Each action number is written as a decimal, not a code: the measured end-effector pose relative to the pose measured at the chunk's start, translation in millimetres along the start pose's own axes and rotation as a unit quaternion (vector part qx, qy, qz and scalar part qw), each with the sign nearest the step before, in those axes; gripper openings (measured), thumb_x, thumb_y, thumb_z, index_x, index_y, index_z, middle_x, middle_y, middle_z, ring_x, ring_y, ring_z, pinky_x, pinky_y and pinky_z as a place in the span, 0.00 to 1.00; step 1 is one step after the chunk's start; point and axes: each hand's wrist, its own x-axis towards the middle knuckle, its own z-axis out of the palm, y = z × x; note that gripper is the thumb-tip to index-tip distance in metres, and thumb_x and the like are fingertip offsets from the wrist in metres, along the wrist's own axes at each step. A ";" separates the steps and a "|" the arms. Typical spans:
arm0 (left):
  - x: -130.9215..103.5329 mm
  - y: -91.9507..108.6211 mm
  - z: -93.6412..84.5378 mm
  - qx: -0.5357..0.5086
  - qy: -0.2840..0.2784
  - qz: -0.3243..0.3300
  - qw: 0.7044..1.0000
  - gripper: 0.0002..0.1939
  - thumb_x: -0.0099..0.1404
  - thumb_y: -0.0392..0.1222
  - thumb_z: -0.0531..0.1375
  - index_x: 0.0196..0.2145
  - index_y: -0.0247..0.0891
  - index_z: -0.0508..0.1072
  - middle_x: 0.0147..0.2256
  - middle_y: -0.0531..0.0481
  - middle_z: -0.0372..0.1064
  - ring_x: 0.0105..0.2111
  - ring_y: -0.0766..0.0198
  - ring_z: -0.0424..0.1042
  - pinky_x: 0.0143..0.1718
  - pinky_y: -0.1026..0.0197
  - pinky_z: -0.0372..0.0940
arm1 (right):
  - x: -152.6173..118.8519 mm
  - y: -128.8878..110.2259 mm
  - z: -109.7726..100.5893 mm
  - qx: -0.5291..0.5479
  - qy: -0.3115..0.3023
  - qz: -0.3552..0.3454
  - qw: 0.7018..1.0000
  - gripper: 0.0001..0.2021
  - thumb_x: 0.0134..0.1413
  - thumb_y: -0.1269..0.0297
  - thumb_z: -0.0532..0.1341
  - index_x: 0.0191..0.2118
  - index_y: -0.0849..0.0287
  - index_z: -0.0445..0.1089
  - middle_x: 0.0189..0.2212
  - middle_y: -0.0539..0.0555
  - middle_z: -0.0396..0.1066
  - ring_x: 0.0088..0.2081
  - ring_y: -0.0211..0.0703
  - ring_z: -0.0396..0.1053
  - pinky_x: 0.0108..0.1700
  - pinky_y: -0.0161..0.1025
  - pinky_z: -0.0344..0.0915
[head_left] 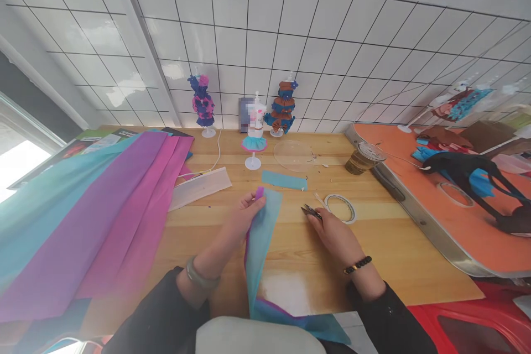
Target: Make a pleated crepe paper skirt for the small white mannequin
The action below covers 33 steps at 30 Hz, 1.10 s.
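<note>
My left hand point(249, 209) pinches the top end of a long light-blue strip of crepe paper point(265, 221) with a purple layer along its edge. The strip hangs toward me and folds away to the right near my lap. In my right hand point(332, 232) is a small pair of dark scissors point(310, 211), its tips pointing left, apart from the strip. Just beyond that hand lies a white roll of tape point(340, 208) with a loose end. A short blue piece point(284, 180) rests flat beyond the strip.
Blue, purple and pink sheets point(124, 215) cover the table's left side. Several small dress forms point(253, 133) stand by the tiled wall. A clear lid point(294, 155), a lidded cup point(364, 159) and an orange table point(415, 193) with a black bag point(477, 177) are farther right.
</note>
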 end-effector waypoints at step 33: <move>17.7 25.9 -78.9 -0.251 0.199 0.169 0.932 0.06 0.56 0.31 0.61 0.33 0.38 0.72 0.31 0.55 0.74 0.30 0.69 0.72 0.34 0.66 0.66 | -39.2 0.0 -34.5 0.434 -0.324 -0.020 0.841 0.22 0.50 0.45 0.60 0.32 0.63 0.72 0.29 0.56 0.73 0.26 0.37 0.66 0.34 0.39 0.63</move>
